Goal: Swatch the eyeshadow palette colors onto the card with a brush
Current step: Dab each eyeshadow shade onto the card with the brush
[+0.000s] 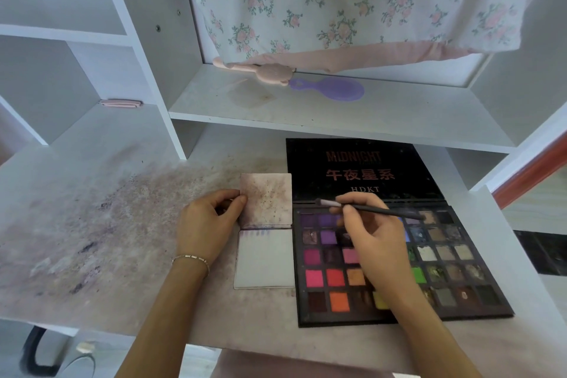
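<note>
Eyeshadow palette (399, 261) lies open right of the card (265, 230); right hand (377, 242) fingers clamped on the brush (368, 208), left hand (208, 221) fingers pinching the card's far-left edge.

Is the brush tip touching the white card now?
No. The brush tip hangs above the palette hinge, right of the card.
</note>
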The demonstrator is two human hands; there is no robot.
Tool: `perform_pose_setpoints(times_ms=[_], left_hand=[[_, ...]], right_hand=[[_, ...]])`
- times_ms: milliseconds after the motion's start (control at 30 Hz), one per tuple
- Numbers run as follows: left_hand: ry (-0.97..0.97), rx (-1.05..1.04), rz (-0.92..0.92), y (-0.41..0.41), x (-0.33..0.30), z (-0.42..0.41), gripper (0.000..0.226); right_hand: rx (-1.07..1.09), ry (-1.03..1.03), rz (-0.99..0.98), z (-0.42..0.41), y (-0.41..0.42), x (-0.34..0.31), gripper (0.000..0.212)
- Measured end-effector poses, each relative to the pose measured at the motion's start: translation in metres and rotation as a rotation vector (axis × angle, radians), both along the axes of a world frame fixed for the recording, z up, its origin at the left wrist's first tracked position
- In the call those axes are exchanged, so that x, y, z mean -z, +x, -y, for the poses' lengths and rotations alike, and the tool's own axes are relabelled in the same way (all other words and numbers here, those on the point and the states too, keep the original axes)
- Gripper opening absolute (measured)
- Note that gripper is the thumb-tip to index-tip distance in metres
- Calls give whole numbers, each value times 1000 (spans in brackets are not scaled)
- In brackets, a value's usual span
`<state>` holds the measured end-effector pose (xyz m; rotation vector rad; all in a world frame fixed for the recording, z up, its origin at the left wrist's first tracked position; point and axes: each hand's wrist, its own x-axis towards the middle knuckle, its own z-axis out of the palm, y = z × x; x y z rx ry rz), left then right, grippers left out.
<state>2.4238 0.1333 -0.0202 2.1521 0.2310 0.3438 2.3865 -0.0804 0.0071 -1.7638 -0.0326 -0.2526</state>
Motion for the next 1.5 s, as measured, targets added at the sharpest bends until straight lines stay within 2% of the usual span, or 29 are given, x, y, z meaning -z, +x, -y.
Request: perform_pose_setpoints(times_ms=[267, 467, 667, 900, 1100, 1233, 1367, 1500], left_hand=[[41, -1, -30, 2, -1, 3, 16], [79, -78, 9, -1, 1, 13, 17], [74, -51, 23, -2, 2, 13, 16], [91, -49, 18, -1, 4, 11, 17], [87, -57, 22, -2, 1, 13, 15], [80, -60, 20, -2, 1, 13, 16], [95, -62, 19, -2, 1, 13, 16], [83, -78, 18, -1, 2, 13, 14]], right_hand=[[245, -28, 4, 63, -7, 1, 25], [374, -190, -3, 101, -3, 4, 14], [370, -293, -45, 107, -2, 9, 23], [326, -341, -41, 107, -1, 15, 7], [322, -357, -34, 105, -2, 13, 27], [312, -370, -35, 105, -2, 13, 14], [327, -361, -24, 105, -3, 12, 21], [309, -373, -28, 105, -4, 13, 13]])
